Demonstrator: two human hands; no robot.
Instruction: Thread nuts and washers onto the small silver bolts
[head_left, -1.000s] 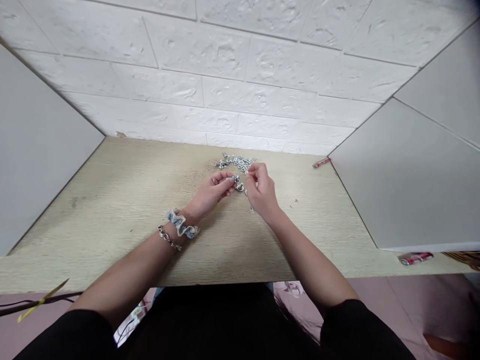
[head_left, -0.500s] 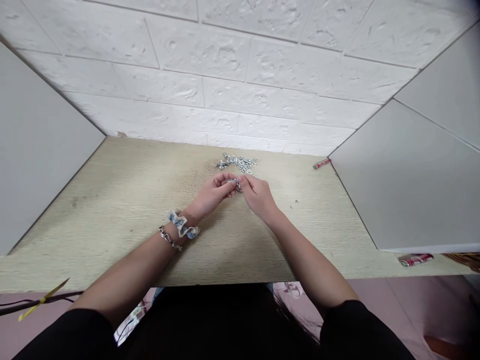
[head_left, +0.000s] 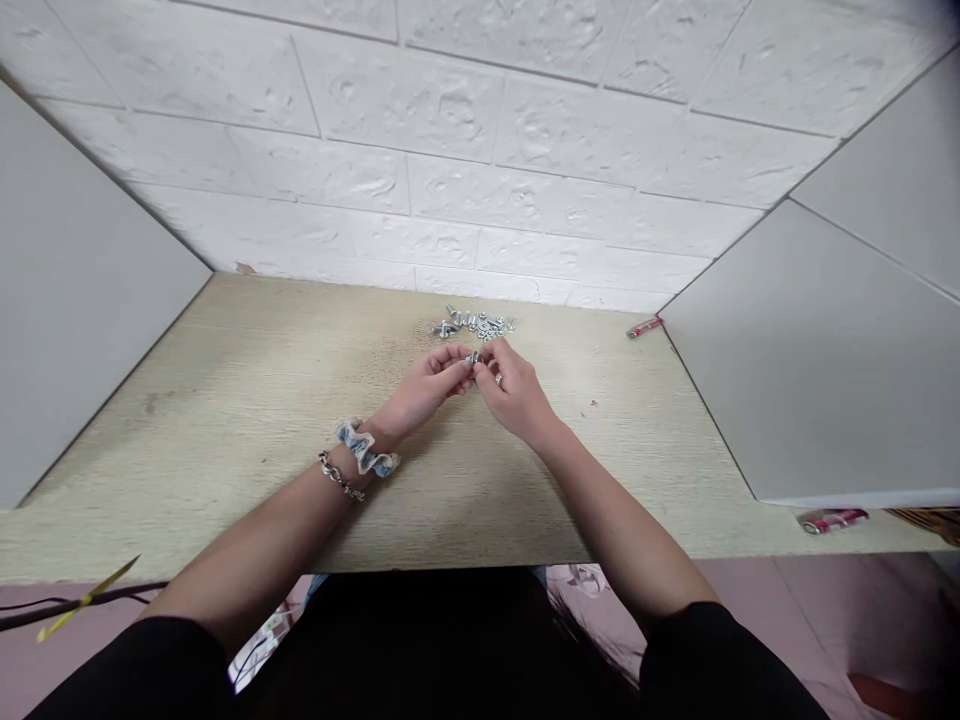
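Left hand and right hand are pinching a small steel fastener between their fingertips, both nearly closed, working just above the desk. Loose bolts and nuts are lying in a pile just ahead of the hands, not touching them. Scrunchie and chain bracelet are circling the left wrist.
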